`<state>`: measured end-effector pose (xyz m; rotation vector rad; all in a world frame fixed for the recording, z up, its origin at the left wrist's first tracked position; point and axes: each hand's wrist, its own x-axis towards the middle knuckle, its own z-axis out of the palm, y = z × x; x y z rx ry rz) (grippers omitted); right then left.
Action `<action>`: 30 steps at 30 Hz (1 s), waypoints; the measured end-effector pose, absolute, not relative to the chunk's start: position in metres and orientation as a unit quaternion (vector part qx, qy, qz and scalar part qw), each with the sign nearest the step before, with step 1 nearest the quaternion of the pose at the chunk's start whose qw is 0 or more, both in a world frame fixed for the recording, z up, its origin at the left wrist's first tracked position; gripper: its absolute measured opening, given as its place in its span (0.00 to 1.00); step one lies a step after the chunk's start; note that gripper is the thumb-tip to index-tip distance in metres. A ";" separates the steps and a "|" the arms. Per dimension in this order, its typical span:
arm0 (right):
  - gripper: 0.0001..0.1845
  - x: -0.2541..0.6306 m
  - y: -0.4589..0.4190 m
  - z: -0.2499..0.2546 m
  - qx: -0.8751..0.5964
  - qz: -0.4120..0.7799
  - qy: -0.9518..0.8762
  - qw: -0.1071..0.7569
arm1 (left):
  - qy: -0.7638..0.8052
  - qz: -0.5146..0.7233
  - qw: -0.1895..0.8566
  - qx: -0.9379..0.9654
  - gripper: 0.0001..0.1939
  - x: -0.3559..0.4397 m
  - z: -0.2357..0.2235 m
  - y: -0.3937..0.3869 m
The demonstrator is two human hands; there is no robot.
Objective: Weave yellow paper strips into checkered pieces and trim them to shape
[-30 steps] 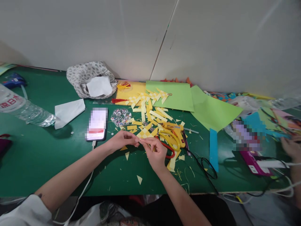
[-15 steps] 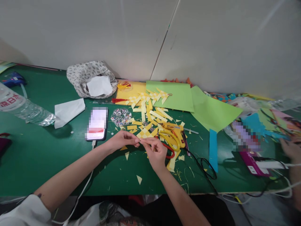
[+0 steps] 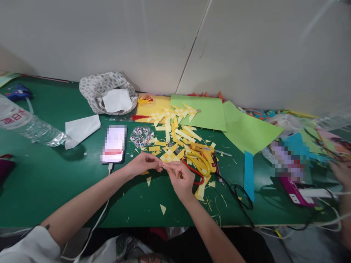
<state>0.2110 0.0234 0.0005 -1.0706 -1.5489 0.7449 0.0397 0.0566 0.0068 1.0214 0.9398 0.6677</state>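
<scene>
My left hand [image 3: 145, 164] and my right hand [image 3: 181, 178] meet at their fingertips above the green table. Both are closed in a pinch; whatever sits between the fingers is too small to make out. Just beyond them lies a yellow checked woven paper piece [image 3: 169, 155] among cut yellow paper strips [image 3: 188, 134]. Beside my right hand are scissors with red handles [image 3: 197, 176], scissors with yellow handles [image 3: 202, 163] and a yellow glue gun [image 3: 211, 160]. A round clear case of small beads [image 3: 142, 136] stands beyond my left hand.
To the left are a charging phone [image 3: 113, 144], a water bottle [image 3: 30, 122] and a patterned cloth bag [image 3: 106, 91]. Green paper sheets [image 3: 246, 126] and a finished-looking woven fish-bone shape [image 3: 172, 113] lie behind. A black cord [image 3: 238, 199] and a co-worker's hand [image 3: 341, 171] are at right.
My hands stay pinched together in nearly the same spot, with only slight finger movement. The co-worker's hand at the far right shifts a little.
</scene>
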 end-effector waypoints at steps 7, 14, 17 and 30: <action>0.19 0.210 0.025 0.001 -0.454 0.327 -0.619 0.552 | 0.406 0.297 0.737 0.452 0.12 0.038 0.004 0.058; 0.18 0.212 0.026 0.002 -0.442 0.308 -0.656 0.529 | 0.404 0.304 0.737 0.449 0.09 0.039 0.003 0.058; 0.18 0.213 0.026 0.001 -0.445 0.311 -0.650 0.531 | 0.403 0.306 0.740 0.444 0.09 0.039 0.004 0.057; 0.18 0.213 0.028 0.000 -0.438 0.333 -0.631 0.547 | 0.413 0.306 0.734 0.445 0.07 0.039 0.006 0.058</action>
